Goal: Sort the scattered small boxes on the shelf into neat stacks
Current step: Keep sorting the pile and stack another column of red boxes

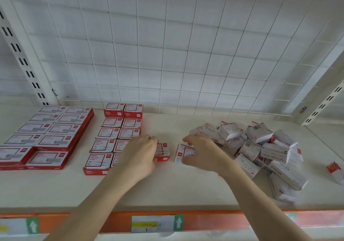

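The orange shelf edge (214, 220) carries a price label (154, 224). On the shelf beyond, the left hand (141, 153) grips a small red box (164, 152) beside the neat stacks (113, 134). The right hand (202, 154) curls thumb and fingers around a second box (183, 152), left of the jumbled pile (260, 147). A wire grid (176, 45) stands behind.

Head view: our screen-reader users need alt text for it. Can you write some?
A person's left hand grips a small red-and-white box beside tidy rows of matching boxes, while the right hand reaches over a second box. A loose pile of white boxes lies to the right on the shelf.
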`<state>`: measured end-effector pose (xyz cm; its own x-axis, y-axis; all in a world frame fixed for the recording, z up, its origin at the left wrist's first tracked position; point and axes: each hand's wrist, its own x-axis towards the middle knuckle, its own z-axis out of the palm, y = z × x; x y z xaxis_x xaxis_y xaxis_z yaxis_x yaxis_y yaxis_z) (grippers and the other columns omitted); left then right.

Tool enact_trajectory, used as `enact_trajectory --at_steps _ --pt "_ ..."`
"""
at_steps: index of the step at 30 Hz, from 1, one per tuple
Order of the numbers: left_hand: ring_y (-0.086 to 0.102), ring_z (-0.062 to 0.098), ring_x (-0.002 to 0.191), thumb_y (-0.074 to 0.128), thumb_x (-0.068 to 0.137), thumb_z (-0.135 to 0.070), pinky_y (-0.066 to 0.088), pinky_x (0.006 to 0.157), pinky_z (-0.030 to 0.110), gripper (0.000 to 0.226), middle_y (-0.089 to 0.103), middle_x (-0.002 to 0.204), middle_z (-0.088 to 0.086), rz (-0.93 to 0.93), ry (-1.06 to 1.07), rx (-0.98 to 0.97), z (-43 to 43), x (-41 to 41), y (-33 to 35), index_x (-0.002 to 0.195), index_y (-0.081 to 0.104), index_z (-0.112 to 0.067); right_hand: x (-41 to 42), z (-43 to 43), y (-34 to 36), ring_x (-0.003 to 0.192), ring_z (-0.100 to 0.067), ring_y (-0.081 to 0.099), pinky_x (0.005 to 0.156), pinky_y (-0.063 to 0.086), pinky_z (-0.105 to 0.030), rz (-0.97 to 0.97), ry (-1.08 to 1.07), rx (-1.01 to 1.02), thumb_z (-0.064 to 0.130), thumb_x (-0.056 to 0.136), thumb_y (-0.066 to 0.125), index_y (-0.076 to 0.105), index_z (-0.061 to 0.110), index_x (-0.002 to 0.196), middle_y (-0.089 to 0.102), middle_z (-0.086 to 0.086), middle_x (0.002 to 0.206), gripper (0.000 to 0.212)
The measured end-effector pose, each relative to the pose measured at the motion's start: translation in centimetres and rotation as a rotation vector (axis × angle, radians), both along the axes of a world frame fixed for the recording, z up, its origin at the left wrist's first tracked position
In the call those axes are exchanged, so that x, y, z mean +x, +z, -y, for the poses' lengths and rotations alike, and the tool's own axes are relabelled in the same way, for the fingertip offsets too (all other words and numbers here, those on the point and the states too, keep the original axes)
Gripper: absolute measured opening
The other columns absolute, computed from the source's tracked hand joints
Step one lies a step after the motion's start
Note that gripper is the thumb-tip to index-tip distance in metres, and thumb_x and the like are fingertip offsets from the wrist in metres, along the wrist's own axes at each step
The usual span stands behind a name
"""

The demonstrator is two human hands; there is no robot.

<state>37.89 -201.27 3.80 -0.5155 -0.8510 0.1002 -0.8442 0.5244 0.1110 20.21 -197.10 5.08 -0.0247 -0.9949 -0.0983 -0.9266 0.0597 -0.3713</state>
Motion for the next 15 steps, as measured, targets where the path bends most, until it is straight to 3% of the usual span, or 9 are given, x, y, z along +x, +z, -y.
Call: enact_trajectory --at_steps 2,5,9,11,15 --pt "0.05 0.021 0.111 0.06 0.087 -0.022 0.041 0.091 0.028 0.04 0.055 0.12 0.001 0.017 -0.005 0.017 0.1 -0.2 0.0 0.125 0.049 -0.015 0.4 0.0 -0.4 0.118 -0.022 0.043 0.095 0.038 -0.03 -0.033 0.03 -0.006 0.027 0.078 0.064 0.044 0.014 0.131 0.049 -0.006 0.124 0.058" --pt "0.049 0.021 0.113 0.059 0.087 -0.022 0.04 0.093 0.028 0.04 0.054 0.121 0.0 0.018 -0.033 0.032 0.1 -0.5 -0.4 0.125 0.049 -0.015 0.7 0.2 -0.4 0.105 -0.022 0.049 0.082 0.043 -0.029 -0.055 0.076 -0.014 0.021 0.077 0.063 0.052 0.012 0.121 0.052 -0.005 0.111 0.046" --pt "0.036 0.016 0.126 0.06 0.085 -0.034 0.032 0.101 0.025 0.056 0.043 0.134 -0.004 -0.244 -0.093 0.022 -0.5 -1.5 0.1 0.135 0.043 -0.017 0.2 0.3 0.5 0.083 -0.014 0.053 0.066 0.043 -0.023 0.097 -0.048 -0.082 0.019 0.069 0.069 0.061 0.014 0.1 0.058 0.002 0.089 0.032" --pt "0.04 0.016 0.125 0.065 0.08 -0.041 0.033 0.098 0.025 0.063 0.045 0.134 -0.004 -0.41 -0.089 0.011 -1.2 -2.4 0.7 0.134 0.045 -0.017 0.2 0.6 1.1 0.071 -0.013 0.055 0.059 0.042 -0.02 0.299 -0.182 -0.119 0.016 0.064 0.073 0.063 0.013 0.091 0.059 0.003 0.077 0.029" --pt "0.056 0.025 0.109 0.078 0.068 -0.034 0.045 0.083 0.03 0.077 0.053 0.127 0.005 -0.607 -0.097 -0.036 -2.0 -4.2 0.4 0.135 0.045 -0.012 0.2 0.7 1.9 0.068 -0.02 0.057 0.063 0.045 -0.027 1.052 -0.308 -0.037 0.001 0.073 0.068 0.064 -0.001 0.092 0.061 -0.009 0.074 0.019"
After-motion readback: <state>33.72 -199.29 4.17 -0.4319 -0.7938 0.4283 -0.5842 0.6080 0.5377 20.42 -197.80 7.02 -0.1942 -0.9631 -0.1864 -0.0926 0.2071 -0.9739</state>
